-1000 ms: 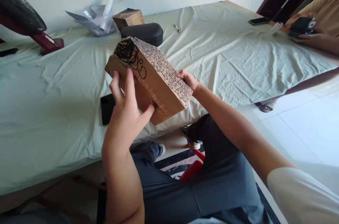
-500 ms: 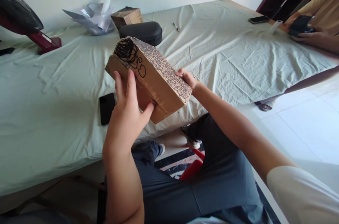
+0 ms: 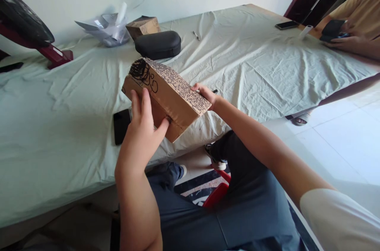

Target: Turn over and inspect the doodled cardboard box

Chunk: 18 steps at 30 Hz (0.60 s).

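Note:
A brown cardboard box [image 3: 175, 98] is tilted in front of me, over the near edge of the cloth. Dense black doodles cover its upper face, and a heavy scribble with loops marks one corner of its side. My left hand [image 3: 144, 118] grips the near side, two fingers stretched along it and the thumb at the lower seam. At the right end, my right hand [image 3: 206, 96] grips the box, thumb on the doodled face and the other fingers hidden. A short dark tip [image 3: 215, 91] shows behind that hand; the rest is hidden. Beside my left hand lies a black phone [image 3: 121, 126].
Green cloth [image 3: 74, 124] covers the table. Toward the wall are a black case [image 3: 158, 44], a smaller box [image 3: 144, 26], a plastic bag [image 3: 108, 31], a pen [image 3: 196, 35] and a fan [image 3: 26, 25]. Another person [image 3: 363, 21] at right holds a dark object near a second phone [image 3: 286, 25].
The box sits slightly lower in view and its upper face looks more foreshortened. The dark tip behind my right hand shows more clearly. Both hands keep their grip; the whole scene has shifted down slightly.

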Motion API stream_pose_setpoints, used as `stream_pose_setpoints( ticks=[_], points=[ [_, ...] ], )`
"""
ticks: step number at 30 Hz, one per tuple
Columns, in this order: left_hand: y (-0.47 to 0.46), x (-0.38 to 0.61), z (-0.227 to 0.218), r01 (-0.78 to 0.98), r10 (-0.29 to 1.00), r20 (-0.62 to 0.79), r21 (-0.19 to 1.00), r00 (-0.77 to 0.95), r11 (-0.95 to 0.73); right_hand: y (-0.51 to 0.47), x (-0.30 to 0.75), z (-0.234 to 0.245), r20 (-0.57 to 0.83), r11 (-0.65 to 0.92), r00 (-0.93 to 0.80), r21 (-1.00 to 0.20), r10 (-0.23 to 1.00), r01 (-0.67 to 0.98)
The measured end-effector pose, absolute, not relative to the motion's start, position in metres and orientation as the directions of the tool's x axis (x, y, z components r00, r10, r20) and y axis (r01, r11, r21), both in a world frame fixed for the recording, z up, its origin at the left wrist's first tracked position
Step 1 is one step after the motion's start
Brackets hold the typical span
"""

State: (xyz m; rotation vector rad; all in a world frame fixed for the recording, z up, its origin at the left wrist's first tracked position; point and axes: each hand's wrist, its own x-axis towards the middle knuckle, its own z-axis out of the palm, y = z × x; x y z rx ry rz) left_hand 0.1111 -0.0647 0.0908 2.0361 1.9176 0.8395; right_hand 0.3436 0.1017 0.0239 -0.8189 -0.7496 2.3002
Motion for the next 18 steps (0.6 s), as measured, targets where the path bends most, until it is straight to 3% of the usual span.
stream_pose_setpoints(
  ticks=[18],
  points=[
    [-0.0620, 0.1045, 0.0873, 0.835, 0.959, 0.283, 0.525, 0.013, -0.166, 0.1008, 0.3425, 0.0233, -0.342, -0.689, -0.673, -0.635, 0.656, -0.349]
  ],
)
